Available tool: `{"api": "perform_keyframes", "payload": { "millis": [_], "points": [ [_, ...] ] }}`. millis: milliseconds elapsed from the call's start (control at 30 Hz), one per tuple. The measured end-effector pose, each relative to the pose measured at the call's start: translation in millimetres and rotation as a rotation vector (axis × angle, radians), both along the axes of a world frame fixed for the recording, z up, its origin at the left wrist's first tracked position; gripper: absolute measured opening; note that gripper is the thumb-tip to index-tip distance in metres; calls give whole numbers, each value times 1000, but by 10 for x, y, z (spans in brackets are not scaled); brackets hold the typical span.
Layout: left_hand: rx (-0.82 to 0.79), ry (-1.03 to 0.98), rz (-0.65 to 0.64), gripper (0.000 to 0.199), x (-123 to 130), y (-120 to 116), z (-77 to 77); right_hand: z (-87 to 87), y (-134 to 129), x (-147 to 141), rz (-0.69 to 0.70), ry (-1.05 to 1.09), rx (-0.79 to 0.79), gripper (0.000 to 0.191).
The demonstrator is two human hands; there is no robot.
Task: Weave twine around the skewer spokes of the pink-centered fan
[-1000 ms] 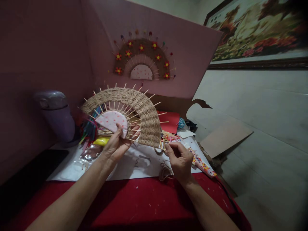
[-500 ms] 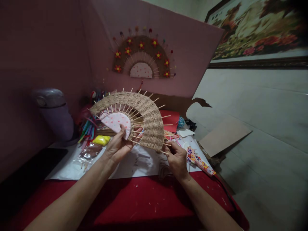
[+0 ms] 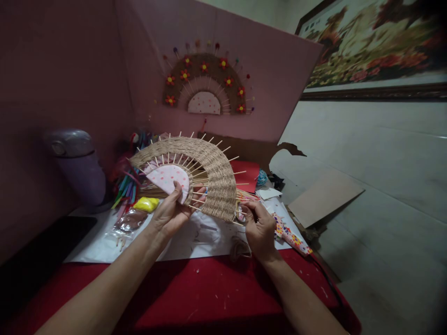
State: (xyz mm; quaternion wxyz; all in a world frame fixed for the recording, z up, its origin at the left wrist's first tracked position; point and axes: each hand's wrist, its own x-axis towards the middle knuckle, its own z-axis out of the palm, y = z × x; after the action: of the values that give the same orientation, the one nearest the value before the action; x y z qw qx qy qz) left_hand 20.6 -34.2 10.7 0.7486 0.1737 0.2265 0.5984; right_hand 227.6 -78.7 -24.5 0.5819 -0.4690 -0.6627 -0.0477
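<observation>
Two hands are in view, set apart, both engaged with one woven fan held above the table. The left hand is clamped on the fan's dotted half-round panel, thumb across the front, fingers behind. The right hand is pinched on a strand of twine, which loops by the stick ends at the fan's lower right corner. Thin sticks project past the woven band's outer edge. Beneath, a white sheet carries a yellow packet at left and a loose coil of cord near the right wrist. A purple bottle stands at far left. Behind, a finished-looking fan with red flowers is mounted on a pink board.
</observation>
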Motion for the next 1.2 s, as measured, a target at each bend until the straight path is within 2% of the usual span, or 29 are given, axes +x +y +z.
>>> {"api": "perform_keyframes", "payload": {
  "millis": [133,200,300,367,467,633,867,1033,1200],
  "points": [
    [7,26,5,27,-8,3,-7,21,2,53,-64,-133,138,7],
    [14,45,3,27,-16,12,-14,24,-1,84,-104,-172,153,2],
    [3,79,9,25,-25,24,-19,32,3,123,-144,-209,157,5],
    [-4,99,14,24,-28,29,-18,42,15,142,-131,-226,172,2],
    [-3,132,-27,26,-34,28,-9,58,39,154,-71,-222,175,9],
    [-20,134,-83,28,-56,30,5,71,40,131,-19,-121,114,5],
    [-27,66,-153,32,-31,5,-19,-6,28,42,74,120,-124,11],
    [-8,61,-227,40,6,-31,-33,-54,55,6,149,266,-173,13],
    [-12,68,-224,40,7,-40,-25,-15,51,-5,214,339,-190,13]
  ]
}}
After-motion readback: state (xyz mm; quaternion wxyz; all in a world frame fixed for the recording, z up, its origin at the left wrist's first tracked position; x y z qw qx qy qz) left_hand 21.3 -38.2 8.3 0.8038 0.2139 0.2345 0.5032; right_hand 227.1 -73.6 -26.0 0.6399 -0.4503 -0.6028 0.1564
